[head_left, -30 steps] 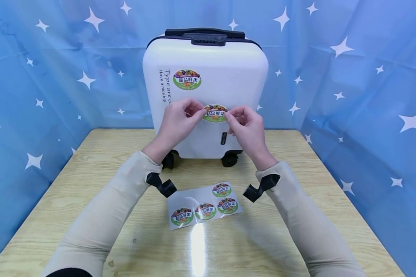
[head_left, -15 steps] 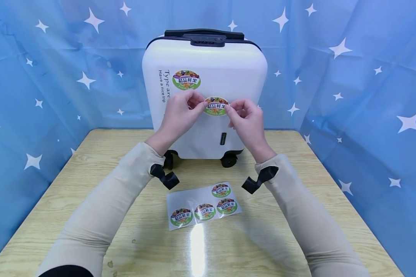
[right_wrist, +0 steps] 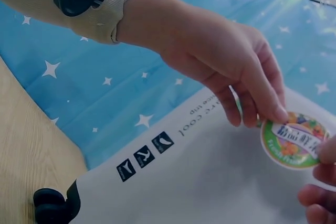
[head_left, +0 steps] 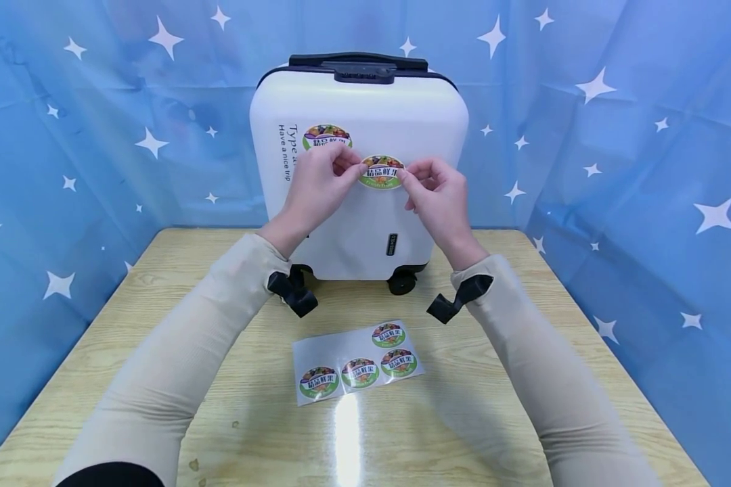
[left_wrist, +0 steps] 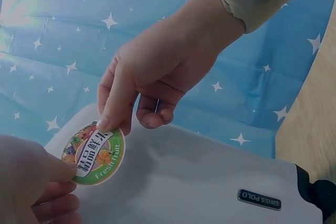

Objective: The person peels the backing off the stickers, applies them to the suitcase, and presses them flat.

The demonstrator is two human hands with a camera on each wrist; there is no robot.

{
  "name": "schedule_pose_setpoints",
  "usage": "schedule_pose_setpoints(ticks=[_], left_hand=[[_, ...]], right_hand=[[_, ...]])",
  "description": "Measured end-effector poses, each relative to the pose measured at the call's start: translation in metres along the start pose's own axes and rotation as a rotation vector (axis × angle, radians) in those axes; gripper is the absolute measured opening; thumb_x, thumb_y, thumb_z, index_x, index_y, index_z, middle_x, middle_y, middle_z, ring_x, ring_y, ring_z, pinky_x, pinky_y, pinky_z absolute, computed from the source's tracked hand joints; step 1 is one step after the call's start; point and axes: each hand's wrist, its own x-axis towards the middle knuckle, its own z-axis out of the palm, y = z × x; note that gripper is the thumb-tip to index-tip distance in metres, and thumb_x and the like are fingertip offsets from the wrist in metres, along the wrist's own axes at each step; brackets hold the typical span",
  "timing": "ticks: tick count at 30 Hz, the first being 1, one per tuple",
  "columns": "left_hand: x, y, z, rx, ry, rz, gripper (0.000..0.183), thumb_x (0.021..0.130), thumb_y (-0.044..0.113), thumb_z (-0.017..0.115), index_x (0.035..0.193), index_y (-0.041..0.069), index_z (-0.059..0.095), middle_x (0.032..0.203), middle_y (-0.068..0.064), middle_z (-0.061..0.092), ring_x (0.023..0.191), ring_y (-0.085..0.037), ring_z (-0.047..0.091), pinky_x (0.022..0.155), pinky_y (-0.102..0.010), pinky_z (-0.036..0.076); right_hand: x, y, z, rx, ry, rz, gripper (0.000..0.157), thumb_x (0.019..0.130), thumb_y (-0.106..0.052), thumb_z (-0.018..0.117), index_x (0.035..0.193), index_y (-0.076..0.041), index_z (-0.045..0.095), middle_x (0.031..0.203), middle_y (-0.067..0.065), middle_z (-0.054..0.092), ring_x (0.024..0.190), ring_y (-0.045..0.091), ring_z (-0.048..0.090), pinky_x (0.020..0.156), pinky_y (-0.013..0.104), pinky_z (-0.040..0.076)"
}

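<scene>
An oval fruit sticker [head_left: 382,172] with a green rim and a "Fresh Fruit" band is stretched between both hands in front of the white suitcase [head_left: 353,230]. My left hand [head_left: 319,182] pinches the sticker's left edge. The right edge is pinched by my right hand [head_left: 441,196]. In the left wrist view, the sticker [left_wrist: 107,158] lies close over the shell; whether it touches cannot be told. A matching sticker [head_left: 325,133] is on the suitcase's upper left, its lower part hidden behind my left hand.
A backing sheet [head_left: 325,348] with several oval stickers lies on the wooden table [head_left: 493,406], in front of the suitcase. A "SWISS POLO" badge [left_wrist: 260,199] sits low on the shell. Blue star-patterned cloth [head_left: 85,169] surrounds the table.
Both hands have raised the sticker up along the suitcase front, slightly to the right. My left hand now covers part of the upper sticker. The sheet has stayed in place.
</scene>
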Motion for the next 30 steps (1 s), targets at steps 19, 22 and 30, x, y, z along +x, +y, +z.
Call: schedule_pose_setpoints(ticks=[19, 22, 30], left_hand=[[0.024, 0.019, 0.000, 0.192, -0.028, -0.116, 0.018, 0.091, 0.021, 0.061, 0.099, 0.007, 0.067, 0.091, -0.002, 0.065, 0.082, -0.009, 0.055, 0.073, -0.016, 0.043], [0.028, 0.023, 0.000, 0.213, -0.026, -0.124, 0.017, 0.092, 0.020, 0.059, 0.100, 0.007, 0.066, 0.093, -0.003, 0.065, 0.083, -0.010, 0.056, 0.073, -0.017, 0.044], [0.032, 0.025, 0.001, 0.230, -0.014, -0.142, 0.016, 0.093, 0.018, 0.056, 0.100, 0.007, 0.066, 0.094, -0.003, 0.065, 0.081, -0.010, 0.057, 0.071, -0.019, 0.045]], right_hand=[[0.020, -0.009, 0.002, -0.013, 0.080, 0.036, 0.018, 0.087, -0.024, 0.066, 0.088, -0.006, 0.061, 0.080, 0.005, 0.057, 0.054, 0.018, 0.054, 0.052, 0.026, 0.048], [0.022, -0.012, 0.004, -0.041, 0.115, 0.036, 0.020, 0.087, -0.025, 0.066, 0.089, -0.005, 0.061, 0.079, 0.004, 0.058, 0.054, 0.017, 0.055, 0.053, 0.024, 0.049], [0.027, -0.013, 0.009, -0.090, 0.161, 0.026, 0.017, 0.087, -0.023, 0.065, 0.086, -0.006, 0.061, 0.078, 0.004, 0.060, 0.054, 0.016, 0.055, 0.052, 0.023, 0.049]])
